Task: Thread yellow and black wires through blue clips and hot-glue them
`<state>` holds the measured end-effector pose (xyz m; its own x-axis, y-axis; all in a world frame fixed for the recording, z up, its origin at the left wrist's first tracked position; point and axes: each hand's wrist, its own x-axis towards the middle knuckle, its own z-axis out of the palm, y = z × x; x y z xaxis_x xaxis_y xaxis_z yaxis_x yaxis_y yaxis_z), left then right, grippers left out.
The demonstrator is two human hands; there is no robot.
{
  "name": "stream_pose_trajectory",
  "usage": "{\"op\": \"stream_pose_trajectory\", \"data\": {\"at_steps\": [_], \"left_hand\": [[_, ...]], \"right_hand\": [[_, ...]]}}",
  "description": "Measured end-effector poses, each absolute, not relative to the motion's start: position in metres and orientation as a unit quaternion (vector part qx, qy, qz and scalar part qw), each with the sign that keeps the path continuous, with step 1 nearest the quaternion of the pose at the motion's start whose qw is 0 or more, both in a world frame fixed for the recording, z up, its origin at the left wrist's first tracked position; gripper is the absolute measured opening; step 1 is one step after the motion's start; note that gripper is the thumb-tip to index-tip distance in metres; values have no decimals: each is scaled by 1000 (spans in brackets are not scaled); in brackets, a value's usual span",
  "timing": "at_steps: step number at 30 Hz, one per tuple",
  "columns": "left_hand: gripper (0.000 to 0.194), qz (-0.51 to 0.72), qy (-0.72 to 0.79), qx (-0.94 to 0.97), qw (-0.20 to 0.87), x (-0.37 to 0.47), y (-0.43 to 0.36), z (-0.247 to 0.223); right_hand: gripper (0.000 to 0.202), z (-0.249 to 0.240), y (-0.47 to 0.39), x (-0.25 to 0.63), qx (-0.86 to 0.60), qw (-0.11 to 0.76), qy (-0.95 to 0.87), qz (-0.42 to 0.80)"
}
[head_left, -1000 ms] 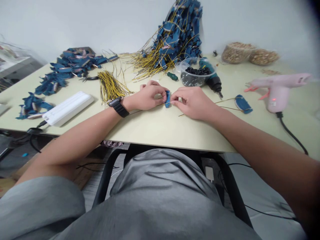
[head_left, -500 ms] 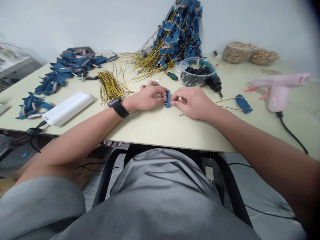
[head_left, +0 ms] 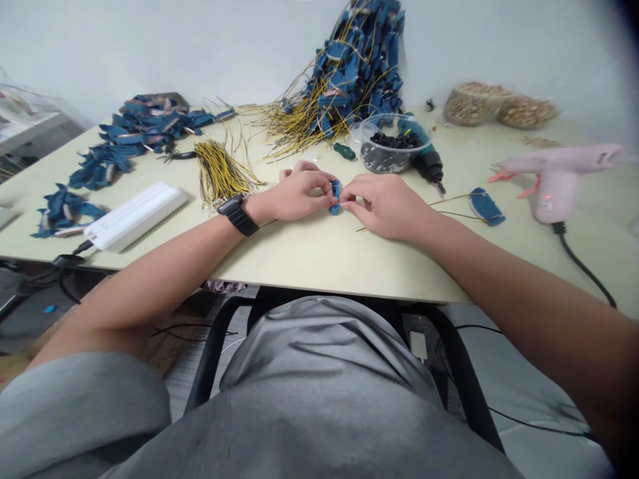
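Observation:
A small blue piece (head_left: pixel 336 193) stands between my two hands above the pale table (head_left: pixel 319 263). My left hand (head_left: pixel 304 193), with a black watch on its wrist, is closed on the piece's left side. From the right, my right hand (head_left: pixel 382 203) pinches at the piece's edge with thumb and forefinger; a thin wire seems to be between those fingertips, too small to make out well. A dark wire end shows below the right hand. Another blue piece (head_left: pixel 486 207) with two wires lies right of that hand.
Beyond the hands are a yellow-and-black wire bundle (head_left: pixel 224 171), a tub of black parts (head_left: pixel 392 148), a green-handled tool (head_left: pixel 344 152) and a power tool (head_left: pixel 430 166). A pink glue gun (head_left: pixel 554 176) stands right; a white power strip (head_left: pixel 134 216) lies left. Blue pieces are heaped behind (head_left: pixel 354 73).
The left thumb and fingertips have shifted slightly on the blue piece, and the yellow wire across its lower end is less visible. Everything else stays put.

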<state>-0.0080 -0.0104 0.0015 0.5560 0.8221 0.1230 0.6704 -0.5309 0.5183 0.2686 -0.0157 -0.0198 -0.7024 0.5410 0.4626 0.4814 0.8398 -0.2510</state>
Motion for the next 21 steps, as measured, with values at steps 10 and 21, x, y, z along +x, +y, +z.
{"op": "stream_pose_trajectory", "data": {"at_steps": [10, 21], "left_hand": [[28, 180, 434, 859, 205, -8, -10, 1], [26, 183, 438, 856, 207, -8, -12, 2]], "right_hand": [[27, -17, -25, 270, -289, 249, -925, 2], [26, -16, -27, 272, -296, 249, -922, 0]]}}
